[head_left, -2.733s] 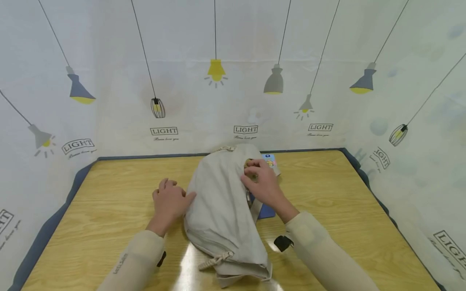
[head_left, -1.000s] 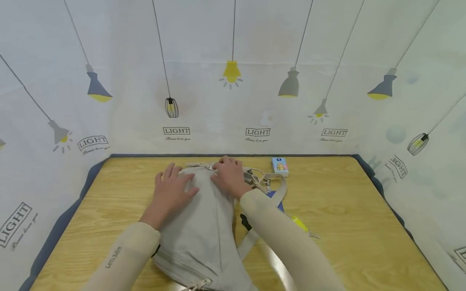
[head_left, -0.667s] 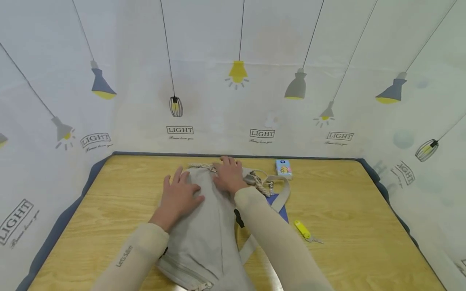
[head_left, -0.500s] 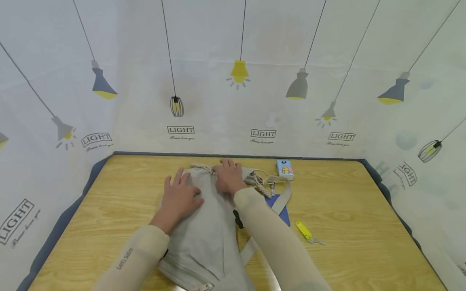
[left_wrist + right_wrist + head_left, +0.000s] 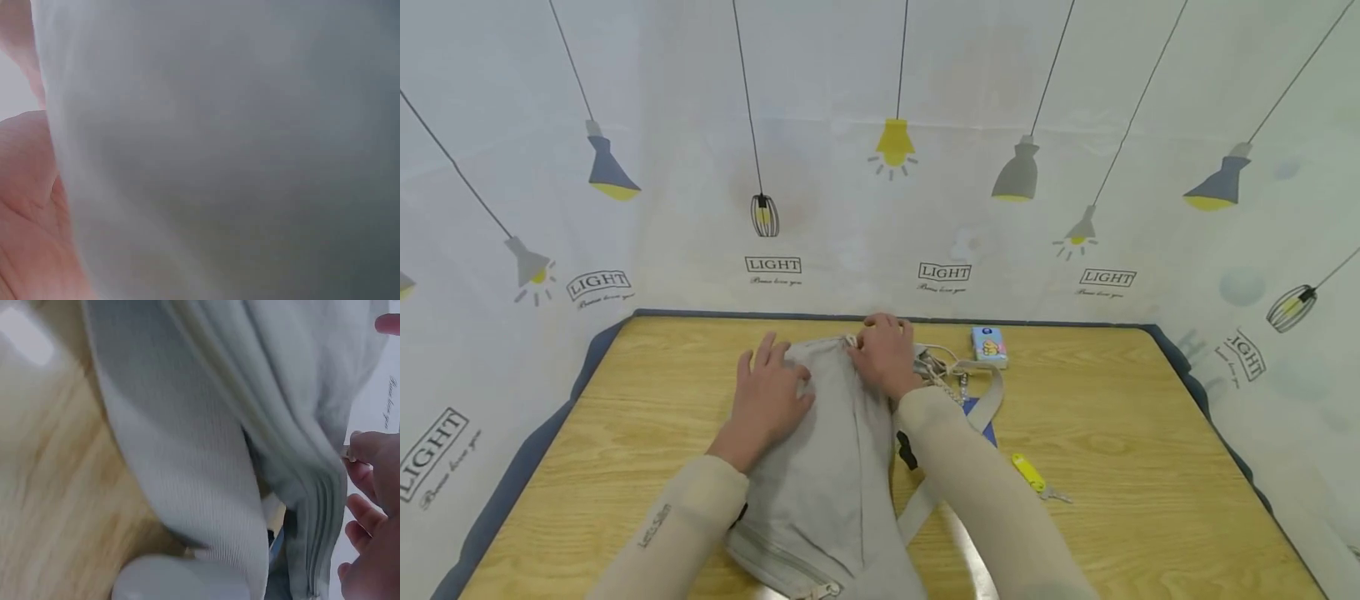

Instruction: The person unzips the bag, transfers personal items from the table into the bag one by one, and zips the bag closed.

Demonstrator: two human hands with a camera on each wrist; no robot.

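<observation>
Soft even light, glare on wood table [image 5: 1135, 417], bag cloth [image 5: 219, 150] blurred in left wrist view

Pale grey bag [image 5: 820, 483]; yellow key tag [image 5: 1028, 472]; wood-grain table [image 5: 1135, 417]; lamp-print white backdrop [image 5: 827, 100].

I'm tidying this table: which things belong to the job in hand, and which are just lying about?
In use:
grey bag and its strap
left hand, against the bag
right hand, pinching a small pale tab at the bag's edge

Lying about:
blue packet
yellow-tagged key
flat blue item, partly covered by the strap
</observation>
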